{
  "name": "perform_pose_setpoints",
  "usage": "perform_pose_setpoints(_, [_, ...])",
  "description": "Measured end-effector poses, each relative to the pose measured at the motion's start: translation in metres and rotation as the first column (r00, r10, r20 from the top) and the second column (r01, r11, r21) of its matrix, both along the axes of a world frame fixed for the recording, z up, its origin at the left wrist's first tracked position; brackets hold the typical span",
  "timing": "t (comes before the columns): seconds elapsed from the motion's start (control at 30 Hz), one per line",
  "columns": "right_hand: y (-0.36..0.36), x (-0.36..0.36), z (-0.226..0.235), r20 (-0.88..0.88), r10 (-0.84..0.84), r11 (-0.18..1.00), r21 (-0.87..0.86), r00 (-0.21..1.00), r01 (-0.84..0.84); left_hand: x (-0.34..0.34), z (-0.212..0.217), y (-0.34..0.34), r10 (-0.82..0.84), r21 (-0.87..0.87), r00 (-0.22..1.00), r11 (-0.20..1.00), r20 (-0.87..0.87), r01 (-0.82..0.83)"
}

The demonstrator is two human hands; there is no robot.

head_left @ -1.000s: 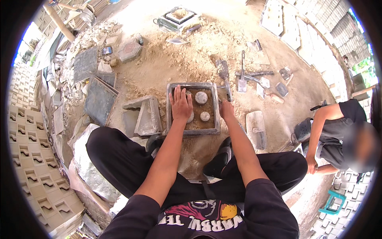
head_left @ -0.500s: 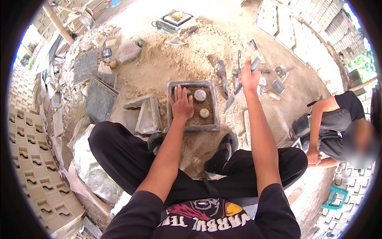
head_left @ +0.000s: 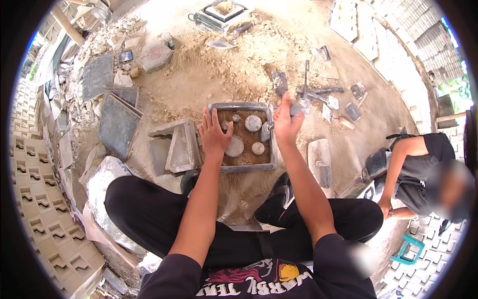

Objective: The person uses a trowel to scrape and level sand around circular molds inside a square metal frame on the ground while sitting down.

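Before me on the ground lies a square dark metal mould frame [head_left: 244,168], filled with brown sand or soil. Several round pale discs of different sizes sit in the fill, among them a large disc [head_left: 234,147] and a smaller disc [head_left: 258,148]. My left hand [head_left: 215,137] rests at the frame's left side, fingers spread, thumb over the fill near the large disc. At the right rim, my right hand [head_left: 288,123] is closed round the handle of a small trowel [head_left: 266,131]. Its blade is at the frame's right wall, partly over the fill.
A wedge-shaped concrete block [head_left: 181,149] stands left of the frame. Dark slabs [head_left: 119,124] and rubble lie farther left. Beyond are loose sand [head_left: 209,74] and another mould [head_left: 219,17]. Hand tools [head_left: 318,92] lie to the right, where another person [head_left: 408,169] sits.
My right hand has come left and nearer with the trowel, its blade now at the frame's right wall. My left hand has shifted left, uncovering more of the discs.
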State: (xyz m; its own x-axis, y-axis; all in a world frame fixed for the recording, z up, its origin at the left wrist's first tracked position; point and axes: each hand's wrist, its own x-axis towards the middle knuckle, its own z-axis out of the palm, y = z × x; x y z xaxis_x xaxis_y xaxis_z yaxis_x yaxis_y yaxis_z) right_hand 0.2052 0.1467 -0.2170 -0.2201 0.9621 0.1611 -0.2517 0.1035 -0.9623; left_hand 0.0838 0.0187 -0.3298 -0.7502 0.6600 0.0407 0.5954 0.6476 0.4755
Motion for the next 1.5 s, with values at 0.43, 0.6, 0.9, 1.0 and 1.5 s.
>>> perform_pose_setpoints(0.43, [0.017,-0.013,-0.009,-0.058,0.01,0.984,0.177,0.998,0.0,-0.012,-0.006,0.008,0.197,0.066,0.944,0.973,0.266,-0.221])
perform_pose_setpoints(0.6, [0.017,-0.025,0.02,0.013,-0.049,0.998,0.051,0.999,0.048,-0.017,-0.009,0.007,0.222,0.062,0.951,0.969,0.215,-0.24])
perform_pose_setpoints(0.9, [0.021,-0.046,0.016,0.047,-0.031,0.999,0.033,0.998,0.029,-0.016,-0.022,0.005,0.245,0.092,0.955,0.961,0.167,-0.262])
perform_pose_setpoints(1.0, [0.034,-0.036,-0.006,0.214,0.009,1.0,-0.025,0.977,-0.003,-0.009,-0.003,0.013,0.247,0.032,0.924,0.963,0.293,-0.267])
perform_pose_setpoints(1.5, [0.041,-0.032,0.007,0.124,-0.06,0.998,0.0,0.99,0.061,-0.032,-0.01,0.019,0.281,-0.107,0.829,0.959,0.485,-0.262])
